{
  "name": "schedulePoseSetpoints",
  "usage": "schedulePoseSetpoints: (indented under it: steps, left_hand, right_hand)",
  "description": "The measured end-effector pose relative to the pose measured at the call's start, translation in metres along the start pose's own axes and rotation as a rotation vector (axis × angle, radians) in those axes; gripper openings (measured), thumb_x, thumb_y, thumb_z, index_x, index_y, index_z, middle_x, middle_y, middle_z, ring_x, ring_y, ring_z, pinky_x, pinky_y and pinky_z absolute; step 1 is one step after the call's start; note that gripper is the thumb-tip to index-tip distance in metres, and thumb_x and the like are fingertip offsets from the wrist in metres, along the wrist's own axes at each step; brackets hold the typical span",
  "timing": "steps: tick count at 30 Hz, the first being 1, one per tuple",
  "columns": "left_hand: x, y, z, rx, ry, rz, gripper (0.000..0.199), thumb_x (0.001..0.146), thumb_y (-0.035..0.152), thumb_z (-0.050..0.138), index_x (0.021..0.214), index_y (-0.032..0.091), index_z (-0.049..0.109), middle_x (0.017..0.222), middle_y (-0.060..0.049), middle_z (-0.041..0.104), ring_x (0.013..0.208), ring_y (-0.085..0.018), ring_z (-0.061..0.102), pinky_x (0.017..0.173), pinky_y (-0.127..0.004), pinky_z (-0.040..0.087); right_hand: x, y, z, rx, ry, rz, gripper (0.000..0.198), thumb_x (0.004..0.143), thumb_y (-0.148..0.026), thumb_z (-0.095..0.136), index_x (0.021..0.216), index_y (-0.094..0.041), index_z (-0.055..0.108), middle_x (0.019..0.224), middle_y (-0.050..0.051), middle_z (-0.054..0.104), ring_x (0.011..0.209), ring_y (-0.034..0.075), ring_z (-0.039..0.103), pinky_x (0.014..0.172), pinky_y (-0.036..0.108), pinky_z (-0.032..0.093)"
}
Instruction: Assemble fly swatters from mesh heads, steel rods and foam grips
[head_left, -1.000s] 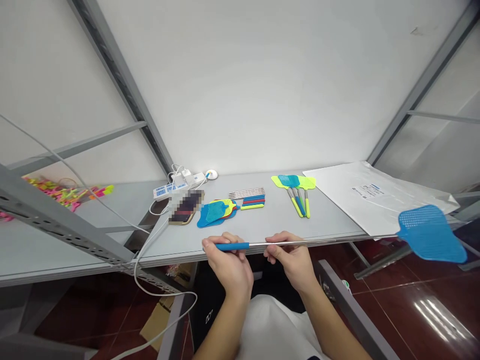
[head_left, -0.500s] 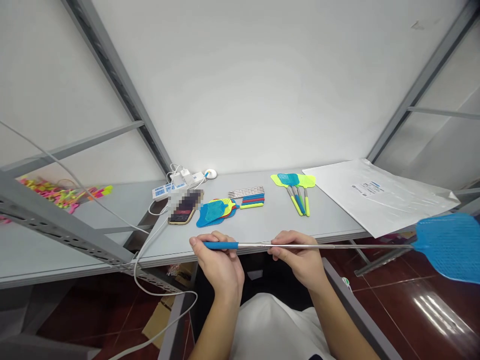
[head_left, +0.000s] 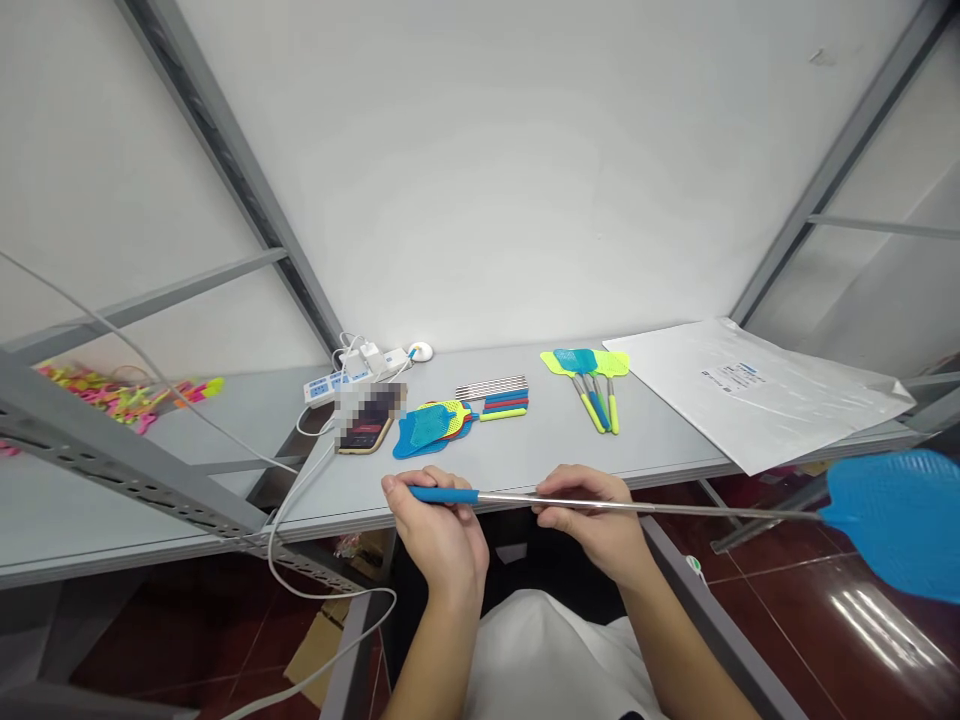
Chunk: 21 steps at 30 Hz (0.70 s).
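A blue fly swatter (head_left: 896,522) with an extended telescopic metal rod spans the space in front of the table's near edge. My left hand (head_left: 444,535) is closed round its blue grip. Farther along, the fingers and thumb of my right hand (head_left: 592,520) pinch the metal rod. The swatter's head hangs out to the right, past the table, slightly lower than the grip. Beyond my left hand lie loose swatter heads (head_left: 429,428) in blue, yellow and red, beside several metal rods and coloured grips (head_left: 504,403). Several collapsed fly swatters (head_left: 592,390) lie fanned out farther right.
A white plastic mailing bag (head_left: 750,390) covers the table's right end. On the left are a phone (head_left: 369,425), a power strip (head_left: 330,385) and a white cable hanging over the edge. Grey shelf posts (head_left: 247,180) flank the table. Colourful small items (head_left: 127,395) lie on the left shelf.
The swatter has tilted, its blue head dropping a little on the right. My right hand has shifted slightly left along the rod, while my left hand keeps the grip.
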<state>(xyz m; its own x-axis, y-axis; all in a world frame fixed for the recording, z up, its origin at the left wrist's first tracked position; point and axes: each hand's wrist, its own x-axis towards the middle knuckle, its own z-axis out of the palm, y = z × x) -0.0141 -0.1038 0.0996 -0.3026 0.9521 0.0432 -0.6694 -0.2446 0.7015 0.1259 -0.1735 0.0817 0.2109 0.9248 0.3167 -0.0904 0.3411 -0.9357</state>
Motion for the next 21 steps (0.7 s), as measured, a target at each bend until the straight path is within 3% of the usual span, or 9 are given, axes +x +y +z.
schedulePoseSetpoints:
  steps: [6, 10, 15, 18, 21]
  left_hand:
    - [0.02, 0.017, -0.008, 0.002, 0.146, 0.042, 0.04, 0.096, 0.054, 0.038, 0.072, 0.023, 0.042, 0.051, 0.008, 0.038, 0.036, -0.008, 0.032, 0.041, -0.024, 0.029]
    - [0.031, 0.025, -0.013, -0.031, 0.167, 0.075, 0.042, 0.096, 0.054, 0.037, 0.069, 0.022, 0.039, 0.048, 0.008, 0.032, 0.036, -0.008, 0.027, 0.042, -0.024, 0.029]
    - [0.005, 0.013, 0.0, -0.052, 0.139, 0.05, 0.039, 0.096, 0.051, 0.039, 0.069, 0.022, 0.037, 0.05, 0.008, 0.032, 0.036, -0.008, 0.029, 0.038, -0.023, 0.022]
    - [-0.018, -0.003, 0.009, -0.027, 0.028, -0.017, 0.037, 0.097, 0.05, 0.038, 0.072, 0.023, 0.039, 0.049, 0.009, 0.036, 0.035, -0.008, 0.03, 0.04, -0.023, 0.027]
    - [-0.024, -0.013, 0.009, -0.003, -0.006, -0.029, 0.038, 0.098, 0.05, 0.036, 0.072, 0.023, 0.04, 0.047, 0.008, 0.038, 0.035, -0.009, 0.032, 0.041, -0.023, 0.029]
  right_hand:
    - [0.002, 0.001, -0.03, 0.126, 0.184, -0.086, 0.01, 0.075, -0.024, 0.078, 0.084, -0.024, 0.074, 0.07, 0.001, 0.066, 0.057, 0.015, 0.063, 0.054, 0.03, 0.051]
    - [0.004, 0.004, -0.031, 0.176, 0.175, -0.104, 0.006, 0.077, -0.023, 0.076, 0.082, -0.024, 0.074, 0.071, 0.001, 0.065, 0.058, 0.015, 0.063, 0.053, 0.03, 0.05]
    - [0.004, 0.008, -0.013, 0.071, 0.069, -0.098, 0.006, 0.078, -0.02, 0.076, 0.082, -0.023, 0.075, 0.071, 0.002, 0.068, 0.057, 0.014, 0.061, 0.053, 0.028, 0.048]
    - [0.002, 0.012, -0.002, 0.061, 0.028, -0.106, 0.01, 0.077, -0.019, 0.077, 0.085, -0.024, 0.075, 0.071, 0.002, 0.069, 0.059, 0.014, 0.061, 0.054, 0.028, 0.047]
    - [0.002, 0.014, 0.002, 0.015, 0.04, -0.118, 0.014, 0.075, -0.016, 0.078, 0.084, -0.026, 0.075, 0.072, 0.001, 0.07, 0.064, 0.014, 0.063, 0.059, 0.028, 0.049]
